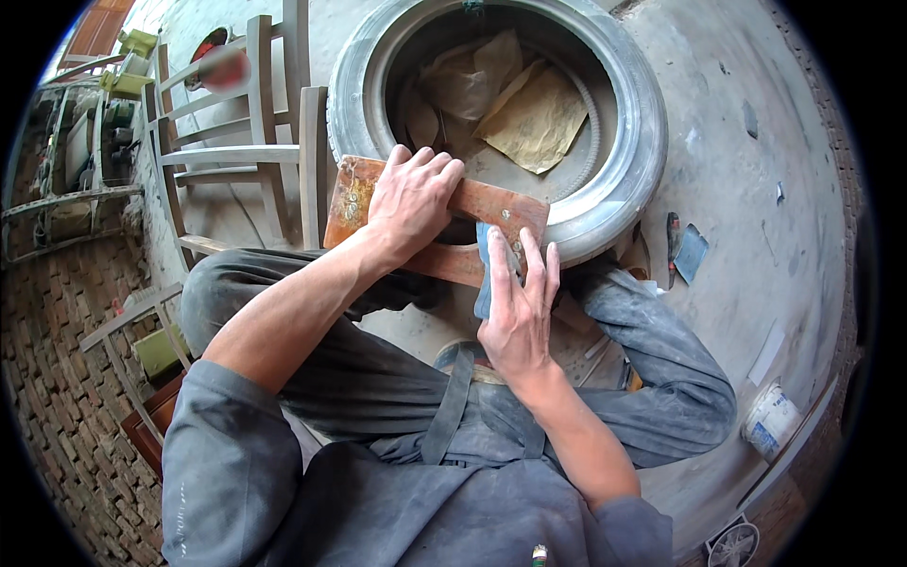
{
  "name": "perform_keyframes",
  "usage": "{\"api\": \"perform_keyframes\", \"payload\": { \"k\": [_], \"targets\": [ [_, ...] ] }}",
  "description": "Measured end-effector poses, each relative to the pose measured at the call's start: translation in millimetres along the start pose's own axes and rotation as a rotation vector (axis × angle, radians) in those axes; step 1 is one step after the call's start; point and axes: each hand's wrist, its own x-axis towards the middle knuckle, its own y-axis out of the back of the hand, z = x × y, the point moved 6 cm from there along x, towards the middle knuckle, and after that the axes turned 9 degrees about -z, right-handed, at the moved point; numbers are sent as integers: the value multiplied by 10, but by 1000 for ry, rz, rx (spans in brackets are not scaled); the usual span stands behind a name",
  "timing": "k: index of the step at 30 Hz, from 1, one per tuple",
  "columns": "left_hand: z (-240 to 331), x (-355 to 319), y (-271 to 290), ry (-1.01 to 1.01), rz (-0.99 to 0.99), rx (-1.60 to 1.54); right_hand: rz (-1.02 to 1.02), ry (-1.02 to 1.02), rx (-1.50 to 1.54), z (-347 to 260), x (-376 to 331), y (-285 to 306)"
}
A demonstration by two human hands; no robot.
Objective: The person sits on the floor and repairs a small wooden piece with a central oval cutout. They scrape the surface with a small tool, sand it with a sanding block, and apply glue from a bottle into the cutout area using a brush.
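Note:
A reddish-brown wooden piece [346, 200], worn and flat with an opening in its middle, leans on the near rim of a large grey, dusty tyre [628, 142]. My left hand [413, 200] is closed over its upper bar, fingers curled round the far edge. At the right end, my right hand [518, 317] presses a folded blue sheet of sandpaper [483, 274] against the wood with fingers stretched along it. Part of the sheet is hidden beneath those fingers.
Inside the tyre lie crumpled brown sheets [539, 118]. Grey wooden chair frames [269, 123] stand at the left, near a red round object [223, 68]. On the right floor are a blue sheet scrap [692, 253], a red-and-black tool [672, 248] and a white bucket [772, 421].

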Motion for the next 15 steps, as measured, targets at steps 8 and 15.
{"api": "perform_keyframes", "payload": {
  "k": [8, 15],
  "targets": [
    [-5, 6, 0, 4, 0, -2, 15, 39, -7, 44, 95, -23],
    [5, 25, 3, 3, -10, 6, 0, 101, -13, 117, 70, 20]
  ]
}}
